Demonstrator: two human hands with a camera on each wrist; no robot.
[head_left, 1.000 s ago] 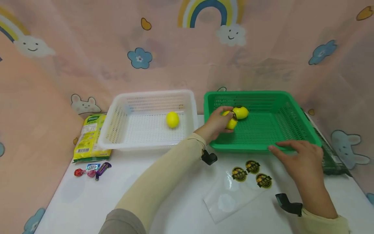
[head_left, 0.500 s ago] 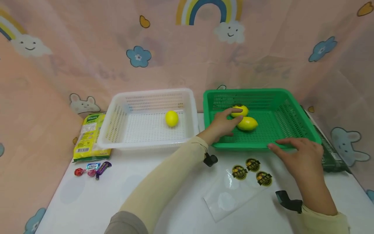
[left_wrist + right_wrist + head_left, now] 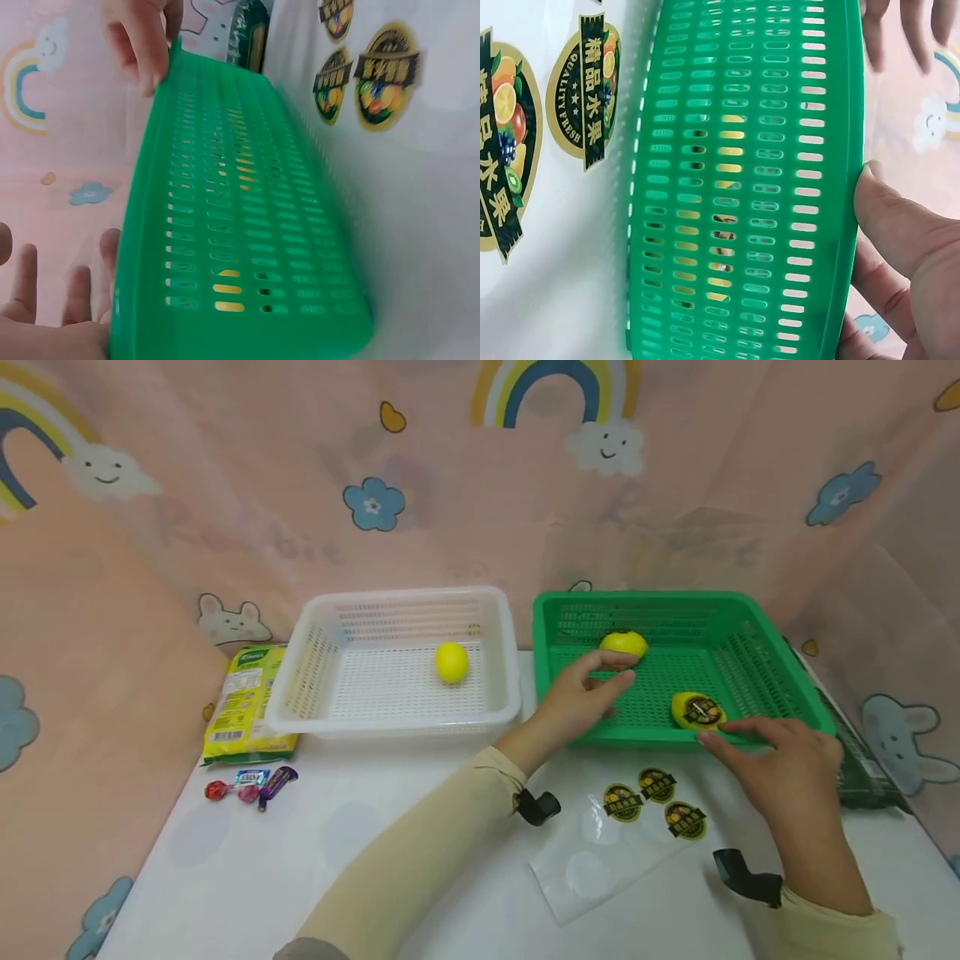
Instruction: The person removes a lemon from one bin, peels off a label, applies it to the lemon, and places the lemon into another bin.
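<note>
My left hand (image 3: 576, 702) hovers over the left part of the green basket (image 3: 637, 739), its fingers spread and holding nothing. My right hand (image 3: 797, 768) grips the basket's front rim, thumb outside and fingers inside, as the right wrist view also shows. Inside, a yellow lemon (image 3: 681, 703) with a round black-and-gold sticker (image 3: 702, 711) on its upper side lies against the front wall by my right fingertips. Behind my left fingers sits another lemon (image 3: 624, 642), partly hidden. Through the basket's slots, bits of yellow show in both wrist views.
To the left, a white basket (image 3: 397, 725) holds one lemon (image 3: 452, 662). Several candies (image 3: 249, 783) and a yellow packet (image 3: 243, 710) lie beside it. In front, a clear sheet (image 3: 592, 872) bears round stickers (image 3: 657, 785). A dark green packet (image 3: 862, 777) lies right.
My left hand let go of the stickered lemon, which rolled rightward and forward to the front wall near my right hand. The left hand stayed over the basket; the right kept its place.
</note>
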